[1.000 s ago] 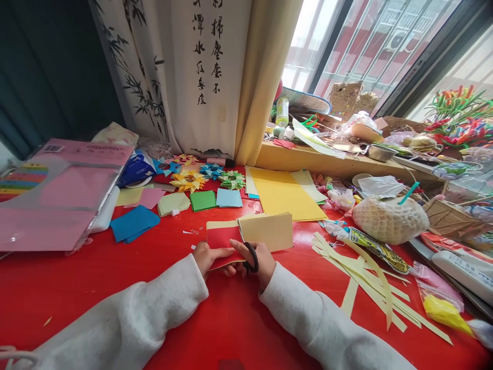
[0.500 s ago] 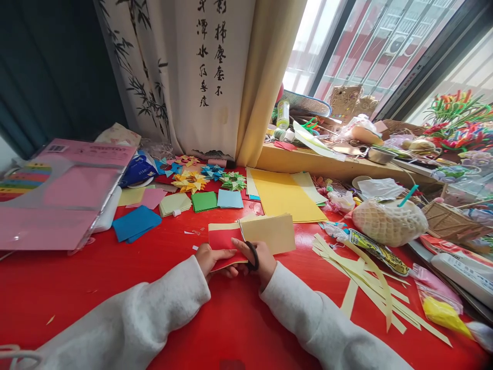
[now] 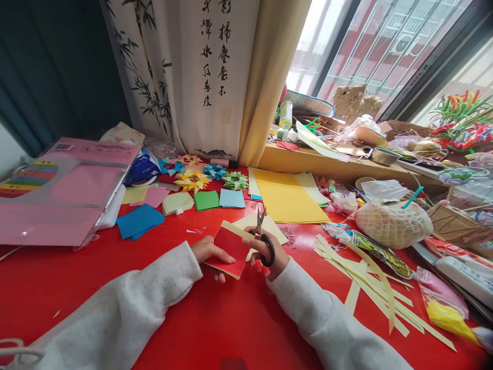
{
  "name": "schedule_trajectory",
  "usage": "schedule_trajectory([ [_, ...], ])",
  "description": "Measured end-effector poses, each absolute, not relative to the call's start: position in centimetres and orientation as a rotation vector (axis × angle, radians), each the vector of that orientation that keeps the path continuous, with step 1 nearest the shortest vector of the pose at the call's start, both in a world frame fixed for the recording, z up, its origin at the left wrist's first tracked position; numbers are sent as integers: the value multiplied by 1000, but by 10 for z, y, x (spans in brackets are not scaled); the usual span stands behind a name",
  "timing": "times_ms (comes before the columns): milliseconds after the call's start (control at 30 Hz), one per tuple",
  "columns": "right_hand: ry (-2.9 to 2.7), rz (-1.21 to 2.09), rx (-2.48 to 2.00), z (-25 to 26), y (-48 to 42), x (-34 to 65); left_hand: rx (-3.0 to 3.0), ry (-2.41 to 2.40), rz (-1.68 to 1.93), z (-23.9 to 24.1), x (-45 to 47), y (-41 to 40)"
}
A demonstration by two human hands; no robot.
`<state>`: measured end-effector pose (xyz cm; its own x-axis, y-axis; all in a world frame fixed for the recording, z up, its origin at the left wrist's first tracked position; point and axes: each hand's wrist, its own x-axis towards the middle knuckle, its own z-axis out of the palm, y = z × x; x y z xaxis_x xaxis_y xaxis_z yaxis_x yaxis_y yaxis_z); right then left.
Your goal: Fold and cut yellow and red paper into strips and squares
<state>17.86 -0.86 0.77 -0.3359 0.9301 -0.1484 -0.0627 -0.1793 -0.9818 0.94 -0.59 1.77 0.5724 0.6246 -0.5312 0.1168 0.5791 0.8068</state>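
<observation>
My left hand (image 3: pixel 210 254) is closed on a red paper piece (image 3: pixel 230 244), thumb on top and fingers underneath. Cream paper lies under it and shows as a strip along its upper edge. In my right hand (image 3: pixel 278 259) are black-handled scissors (image 3: pixel 267 250), their blades pointing up and away from me. The fingers of that hand also reach the right edge of the red paper. Behind the scissors a larger cream sheet (image 3: pixel 275 228) shows, partly covered by my right hand; whether it is held or lies on the table I cannot tell.
Cream paper strips (image 3: pixel 358 277) lie to the right on the red table (image 3: pixel 215 329). Blue paper (image 3: pixel 140 221), green paper (image 3: pixel 206 200), folded paper stars (image 3: pixel 191 181) and yellow sheets (image 3: pixel 288 196) are at the back. A pink packet (image 3: pixel 73 195) stands left; a netted bundle (image 3: pixel 393 222) sits right.
The scissors have come away from the paper and turned, blades up. My left hand has tilted the red paper. The cream piece on the right sits lower and partly behind my right hand.
</observation>
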Motion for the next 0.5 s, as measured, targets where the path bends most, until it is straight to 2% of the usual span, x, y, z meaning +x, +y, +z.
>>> schedule_trajectory([
  [167,-1377,1738,-918,13,-12,183,1006,886,270,15,11,-10],
  [400,-1153,1388,-948,7,-8,185,857,979,930,13,14,-10],
  [500,-1140,1329,-956,5,-11,180,801,899,975,13,23,-18],
])
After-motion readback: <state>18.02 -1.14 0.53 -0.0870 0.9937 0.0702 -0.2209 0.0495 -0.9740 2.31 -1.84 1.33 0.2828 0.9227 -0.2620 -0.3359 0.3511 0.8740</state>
